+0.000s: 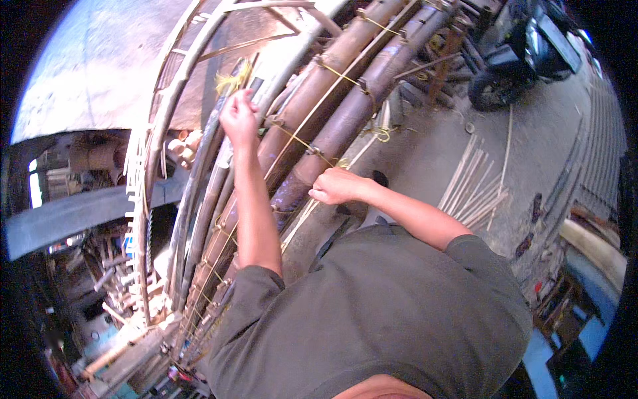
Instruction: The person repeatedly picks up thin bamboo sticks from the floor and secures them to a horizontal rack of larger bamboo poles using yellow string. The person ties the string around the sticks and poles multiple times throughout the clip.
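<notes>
Two thick brown poles, one (349, 50) on the left and one (352, 126) on the right, run side by side diagonally before me. Thin yellow cord (296, 137) crosses them and is tied at several points. My left hand (240, 116) is raised beyond the left pole, its fingers curled closed, just below a tuft of yellow strands (234, 78); what it grips, if anything, is hidden. At the near side of the right pole, my right hand (335, 186) is closed in a fist. Pale thin strips (302, 216) show below that fist; whether it holds them I cannot tell.
A ladder-like pole frame (178, 83) curves along the left. Several pale sticks (472, 189) lie fanned out on the concrete floor (435, 146) to the right. A dark motorcycle (525, 60) stands at the far right. Cut wood pieces (116, 276) clutter the lower left.
</notes>
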Action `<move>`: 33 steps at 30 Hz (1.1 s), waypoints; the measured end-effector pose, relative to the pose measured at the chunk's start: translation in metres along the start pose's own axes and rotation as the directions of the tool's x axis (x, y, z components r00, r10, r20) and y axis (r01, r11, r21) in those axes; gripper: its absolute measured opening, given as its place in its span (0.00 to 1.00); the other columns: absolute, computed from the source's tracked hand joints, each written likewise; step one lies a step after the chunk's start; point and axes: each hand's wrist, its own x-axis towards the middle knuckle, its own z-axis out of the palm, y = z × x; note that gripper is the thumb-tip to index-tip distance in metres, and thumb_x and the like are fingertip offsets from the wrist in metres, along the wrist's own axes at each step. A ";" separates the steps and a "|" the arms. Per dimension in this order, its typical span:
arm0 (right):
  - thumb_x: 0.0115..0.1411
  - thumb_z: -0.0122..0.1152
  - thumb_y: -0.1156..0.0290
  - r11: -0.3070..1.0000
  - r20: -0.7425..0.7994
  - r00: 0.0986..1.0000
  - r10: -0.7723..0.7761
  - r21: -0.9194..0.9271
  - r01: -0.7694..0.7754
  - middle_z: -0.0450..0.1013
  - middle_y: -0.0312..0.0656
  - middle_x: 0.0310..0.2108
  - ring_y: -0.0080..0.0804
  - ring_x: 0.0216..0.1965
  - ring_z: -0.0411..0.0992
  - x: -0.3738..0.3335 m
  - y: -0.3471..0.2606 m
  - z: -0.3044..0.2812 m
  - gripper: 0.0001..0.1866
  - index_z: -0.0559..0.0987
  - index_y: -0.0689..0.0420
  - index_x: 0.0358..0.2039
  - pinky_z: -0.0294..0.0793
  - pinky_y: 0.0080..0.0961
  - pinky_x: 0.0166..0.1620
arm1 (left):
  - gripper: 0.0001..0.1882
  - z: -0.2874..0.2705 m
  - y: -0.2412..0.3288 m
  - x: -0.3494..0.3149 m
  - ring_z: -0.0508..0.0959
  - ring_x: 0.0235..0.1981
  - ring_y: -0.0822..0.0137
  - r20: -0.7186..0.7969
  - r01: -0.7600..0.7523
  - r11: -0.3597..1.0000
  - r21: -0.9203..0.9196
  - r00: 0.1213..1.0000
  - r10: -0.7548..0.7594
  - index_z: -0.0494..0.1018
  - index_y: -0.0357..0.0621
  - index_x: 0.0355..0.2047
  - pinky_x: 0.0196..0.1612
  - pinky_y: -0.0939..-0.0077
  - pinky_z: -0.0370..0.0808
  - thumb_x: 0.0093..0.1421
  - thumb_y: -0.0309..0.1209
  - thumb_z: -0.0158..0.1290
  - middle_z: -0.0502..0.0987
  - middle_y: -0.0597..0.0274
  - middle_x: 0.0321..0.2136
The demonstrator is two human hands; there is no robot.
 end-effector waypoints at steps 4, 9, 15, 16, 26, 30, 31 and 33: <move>0.57 0.50 0.67 0.831 -0.174 0.983 -0.064 -0.555 -0.044 0.75 0.49 0.28 0.47 0.34 0.74 -0.010 -0.017 0.038 0.10 0.79 0.56 0.31 0.70 0.43 0.43 | 0.21 -0.024 -0.132 0.023 0.77 0.41 0.43 -0.039 0.046 0.715 0.697 0.999 -0.026 0.77 0.40 0.41 0.43 0.53 0.72 0.64 0.42 0.41 0.78 0.40 0.36; 0.57 0.57 0.62 0.994 0.031 0.999 -0.011 -0.110 0.015 0.73 0.47 0.36 0.43 0.42 0.72 -0.013 -0.072 0.087 0.15 0.75 0.59 0.38 0.68 0.40 0.48 | 0.24 -0.050 -0.087 0.001 0.76 0.45 0.46 0.171 -0.066 0.771 0.634 0.984 -0.056 0.72 0.37 0.49 0.49 0.58 0.71 0.62 0.44 0.46 0.77 0.40 0.40; 0.66 0.48 0.60 -0.251 0.028 0.831 0.555 0.958 0.135 0.75 0.39 0.34 0.26 0.37 0.72 0.011 -0.095 0.140 0.14 0.75 0.56 0.41 0.70 0.25 0.43 | 0.18 -0.180 -0.030 -0.113 0.75 0.42 0.39 0.279 -0.164 0.525 0.835 0.949 -0.149 0.75 0.31 0.35 0.44 0.53 0.72 0.63 0.35 0.41 0.75 0.33 0.38; 0.66 0.47 0.61 -0.106 -0.174 0.643 0.745 0.922 0.373 0.74 0.38 0.31 0.24 0.33 0.71 0.030 -0.108 0.140 0.12 0.75 0.54 0.39 0.69 0.22 0.39 | 0.17 -0.200 -0.057 -0.131 0.75 0.42 0.40 0.415 -0.163 0.710 0.685 0.889 -0.196 0.75 0.32 0.34 0.44 0.54 0.72 0.63 0.36 0.43 0.75 0.34 0.38; 0.65 0.38 0.44 0.901 -0.162 0.973 0.163 -0.378 -0.213 0.77 0.54 0.38 0.49 0.43 0.75 0.207 -0.137 0.062 0.32 0.79 0.59 0.43 0.72 0.40 0.48 | 0.16 -0.179 -0.079 -0.173 0.75 0.42 0.38 0.239 -0.085 0.792 0.605 0.968 -0.079 0.76 0.44 0.40 0.44 0.47 0.70 0.62 0.41 0.45 0.76 0.40 0.36; 0.64 0.32 0.38 0.996 0.142 0.987 -0.071 0.054 0.064 0.79 0.48 0.32 0.39 0.33 0.76 0.213 -0.104 0.048 0.41 0.80 0.65 0.34 0.75 0.40 0.42 | 0.16 -0.176 -0.070 -0.171 0.76 0.41 0.40 0.265 -0.064 0.802 0.594 0.957 -0.120 0.77 0.47 0.40 0.43 0.49 0.71 0.62 0.43 0.46 0.77 0.41 0.36; 0.65 0.36 0.43 0.900 0.022 0.993 -0.117 0.426 0.096 0.77 0.47 0.25 0.36 0.27 0.74 0.203 -0.129 0.048 0.35 0.80 0.64 0.28 0.74 0.36 0.36 | 0.16 -0.181 -0.074 -0.172 0.76 0.40 0.41 0.245 -0.062 0.790 0.610 0.963 -0.113 0.77 0.48 0.40 0.43 0.50 0.72 0.62 0.43 0.47 0.77 0.41 0.35; 0.61 0.43 0.53 0.950 0.137 0.946 -0.295 0.146 0.275 0.74 0.52 0.23 0.40 0.24 0.73 0.151 -0.170 0.033 0.25 0.77 0.63 0.25 0.71 0.38 0.32 | 0.16 -0.193 -0.085 -0.177 0.77 0.39 0.43 0.196 -0.046 0.768 0.639 0.975 -0.104 0.77 0.49 0.41 0.43 0.52 0.73 0.62 0.43 0.48 0.77 0.42 0.34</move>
